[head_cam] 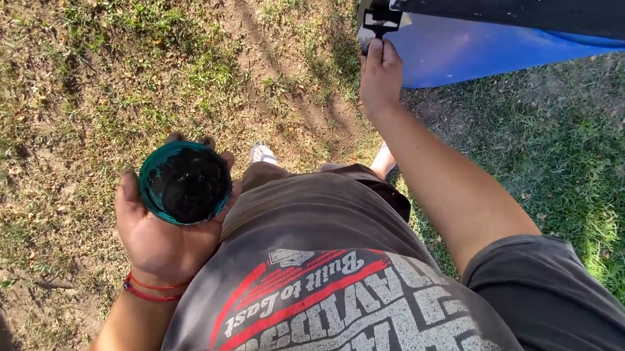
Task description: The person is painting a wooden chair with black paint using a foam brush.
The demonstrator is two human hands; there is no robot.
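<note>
My left hand (pixel 160 240) cups the round teal cup of black paint (pixel 184 183) level at my waist, so nothing spills; my right hand (pixel 380 73) pinches the small black brush (pixel 378 22) against the black-painted board edge (pixel 543 10).

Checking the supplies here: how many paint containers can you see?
1. A teal cup of black paint rests in the left hand, by the person's shirt. Others may lie outside the view.
</note>
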